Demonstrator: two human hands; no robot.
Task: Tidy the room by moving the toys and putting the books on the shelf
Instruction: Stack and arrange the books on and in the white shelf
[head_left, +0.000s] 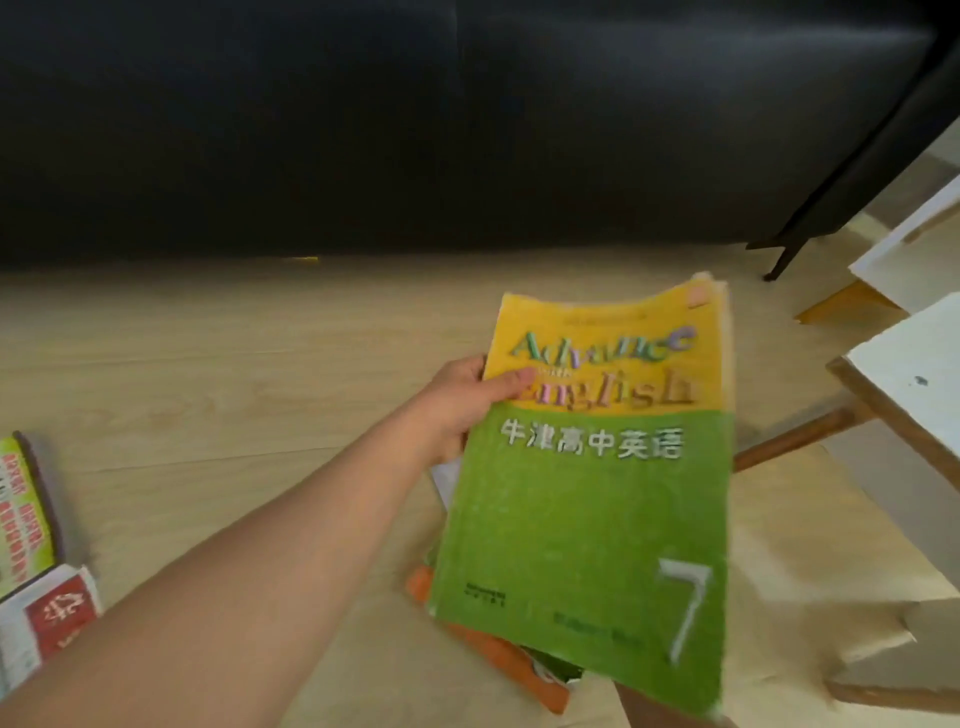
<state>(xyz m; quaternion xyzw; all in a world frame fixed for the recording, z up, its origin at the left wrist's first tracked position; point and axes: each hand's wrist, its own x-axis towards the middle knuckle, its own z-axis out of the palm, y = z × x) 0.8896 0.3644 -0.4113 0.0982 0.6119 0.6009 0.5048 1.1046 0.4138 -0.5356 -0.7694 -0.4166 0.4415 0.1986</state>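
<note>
One textbook (587, 509), yellow above and green below with a large "7" on its cover, was in the grip of the left hand (457, 405). I noted the thumb (511, 383) pressed on the cover at the book's left edge. The fingers were curled out of sight beneath it, so the fingers were closed on the textbook. The book lay face up, extending right of the fingers and back toward the camera.

Directly under it, below and right of the fingers, an orange book (498, 654) and further pages showed. I could not tell whether they touched the floor (208, 364).

A brown shape at the lower frame edge under the textbook may have been the right hand. I could not tell its state.

Well left of the fingers, two more books lay on the floor: a green and yellow one (23, 509) and a red and white one (57, 613). Beyond the fingers stood a black sofa (415, 130). Right of them stood a white-topped wooden frame (914, 364). The frame was motion-blurred.
</note>
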